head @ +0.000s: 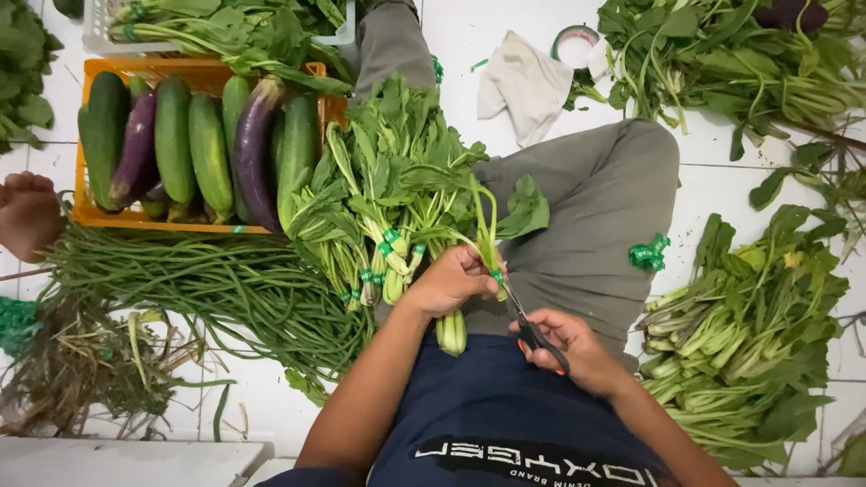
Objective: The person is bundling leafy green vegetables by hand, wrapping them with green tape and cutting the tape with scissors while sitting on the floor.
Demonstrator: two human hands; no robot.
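Observation:
My left hand [454,280] grips a bunch of leafy greens [469,243] by its pale stalks, over my lap. A green tape band sits around the stalks by my fingers. My right hand [568,347] holds black-handled scissors [530,329], blades pointing up toward the band on the bunch. Beside the held bunch, several tied bunches of the same greens [379,189] lie across my grey-trousered leg [595,216].
An orange crate [99,215] holds cucumbers [173,135] and purple eggplants [253,144]. Long beans [216,280] lie on the white tile floor at left. Loose greens [740,334] pile at right, with a green tape scrap [649,254], a white cloth [523,83], a tape roll [575,43]. Another person's foot [27,215] shows at far left.

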